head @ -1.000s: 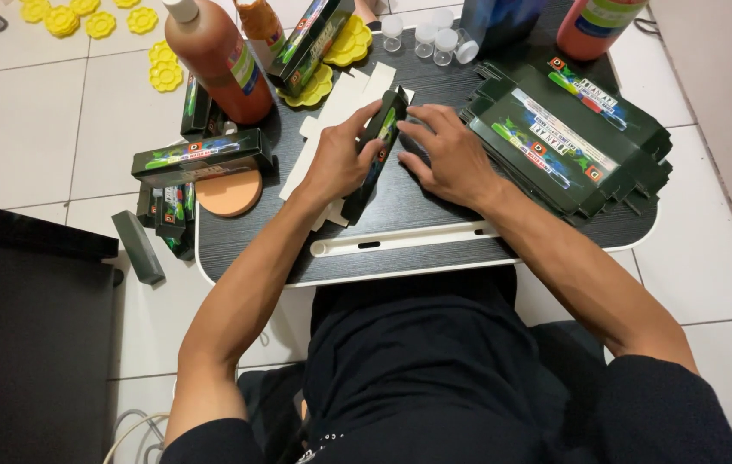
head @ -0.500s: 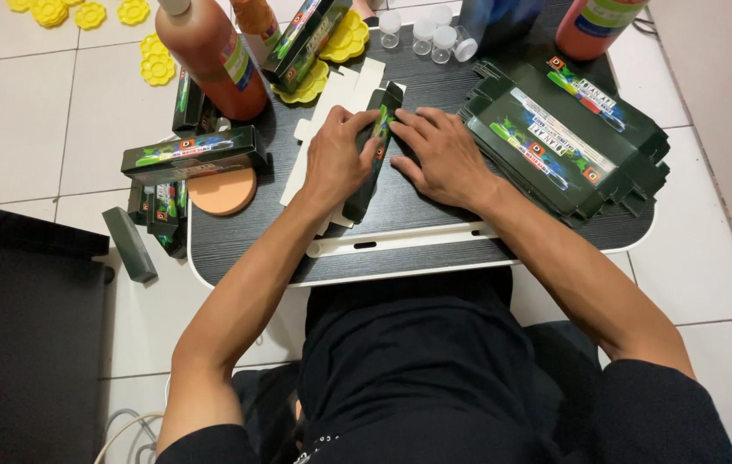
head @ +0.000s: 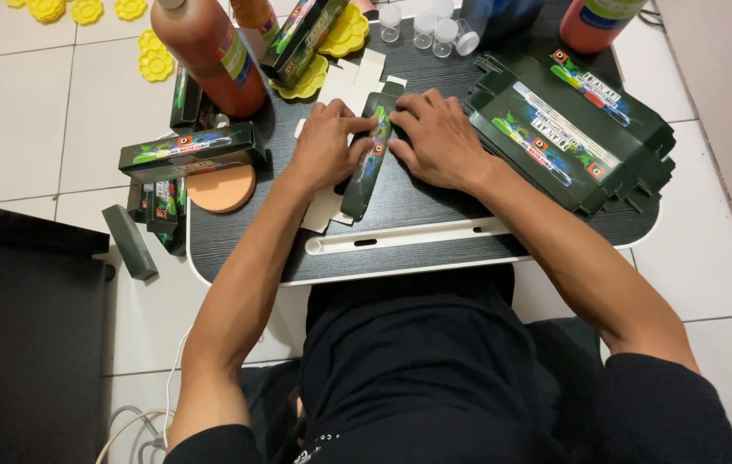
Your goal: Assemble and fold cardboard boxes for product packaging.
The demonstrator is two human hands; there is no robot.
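On our table (head: pixel 434 249) we see a stack of flat dark green cartons (head: pixel 568 137) at the right, and a big orange-brown bottle (head: pixel 202 47) at the back left with a second green box (head: pixel 301 34) leaning beside it. Small clear vials (head: pixel 422 26) stand at the back. A round orange disc (head: pixel 221 187) sits at the left edge under another assembled box (head: pixel 189 148). Yellow flower-shaped pieces (head: pixel 86 10) lie on the white tiled floor (head: pixel 22 112).

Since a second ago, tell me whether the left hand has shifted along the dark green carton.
No. The left hand stays pressed on the dark green carton, level with the orange disc as before.
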